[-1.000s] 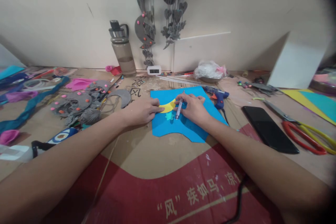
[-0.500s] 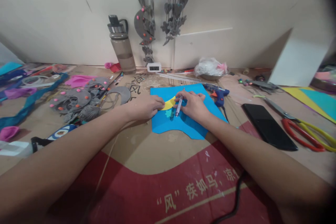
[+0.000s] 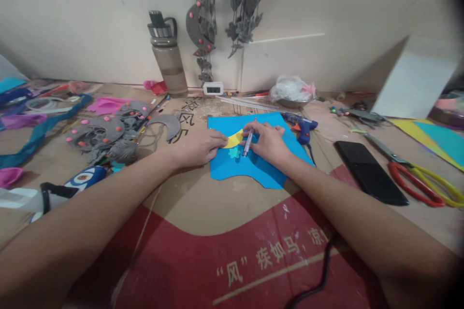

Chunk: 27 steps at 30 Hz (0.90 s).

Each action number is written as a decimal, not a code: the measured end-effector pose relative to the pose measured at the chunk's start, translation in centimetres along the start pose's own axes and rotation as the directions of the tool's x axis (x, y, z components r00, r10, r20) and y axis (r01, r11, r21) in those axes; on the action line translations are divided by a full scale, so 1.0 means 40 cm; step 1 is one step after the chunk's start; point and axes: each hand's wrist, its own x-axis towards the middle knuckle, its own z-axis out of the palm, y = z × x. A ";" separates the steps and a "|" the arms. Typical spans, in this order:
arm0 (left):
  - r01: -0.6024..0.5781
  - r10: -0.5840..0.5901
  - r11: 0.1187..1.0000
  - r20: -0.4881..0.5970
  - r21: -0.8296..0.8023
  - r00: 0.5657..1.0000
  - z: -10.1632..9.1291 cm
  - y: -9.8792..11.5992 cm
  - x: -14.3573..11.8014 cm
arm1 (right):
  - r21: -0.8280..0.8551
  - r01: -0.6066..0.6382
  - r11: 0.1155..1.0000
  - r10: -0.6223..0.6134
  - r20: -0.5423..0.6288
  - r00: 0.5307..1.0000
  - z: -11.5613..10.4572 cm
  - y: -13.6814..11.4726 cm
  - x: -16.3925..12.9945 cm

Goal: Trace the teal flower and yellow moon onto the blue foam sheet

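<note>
A blue sheet [image 3: 250, 166] with a curved cut-out along its near edge lies flat under my hands. My left hand [image 3: 203, 147] has its fingers closed on the left end of a small yellow piece [image 3: 234, 140], which appears creased across its middle. The fingertips of my right hand [image 3: 268, 142] are at the yellow piece's right end. That same hand holds a slim, light-coloured pen [image 3: 248, 145], tilted, between its fingers. A small teal flower cut-out [image 3: 234, 153] rests on the blue sheet just below the yellow piece.
Scissors [image 3: 416, 174] and a black phone [image 3: 368, 171] lie at right. Behind the sheet is a blue glue gun [image 3: 306, 130]. Grey felt pieces with pink dots [image 3: 97, 133] are heaped at left. A water bottle [image 3: 169, 65] and small clock [image 3: 213, 88] stand by the wall.
The yellow piece now looks bent and creased between my hands, where it was smoother before. More of the teal flower shows. The pen stays in my right hand, and the view has shifted slightly.
</note>
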 end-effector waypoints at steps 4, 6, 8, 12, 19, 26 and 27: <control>-0.001 -0.001 1.000 -0.039 -0.028 0.999 0.009 -0.003 -0.009 | -0.005 0.003 1.000 -0.003 -0.005 1.000 0.001 0.001 0.000; 0.008 -0.010 0.999 -0.048 -0.037 0.999 0.012 -0.004 -0.009 | -0.006 0.006 1.000 -0.006 -0.010 1.000 0.001 0.002 0.000; 0.028 -0.030 0.999 -0.054 -0.045 0.998 0.013 -0.003 -0.008 | -0.005 0.007 1.000 -0.007 -0.013 1.000 0.002 0.003 0.001; 0.011 -0.014 0.999 -0.049 -0.048 0.999 0.013 0.000 -0.002 | 0.000 0.016 1.000 -0.016 -0.019 1.000 0.006 0.006 0.000; 0.017 -0.017 1.000 -0.006 -0.024 1.000 0.005 0.021 0.012 | -0.008 0.028 1.000 -0.029 -0.029 0.999 0.010 0.012 0.000; 0.067 -0.068 0.996 0.027 0.051 0.997 -0.006 0.045 0.032 | -0.023 0.018 1.000 -0.019 -0.018 1.000 0.004 0.003 0.000; 0.058 -0.058 0.997 0.012 0.054 0.998 -0.002 0.045 0.035 | -0.025 0.018 1.000 -0.018 -0.019 1.000 0.004 0.002 0.000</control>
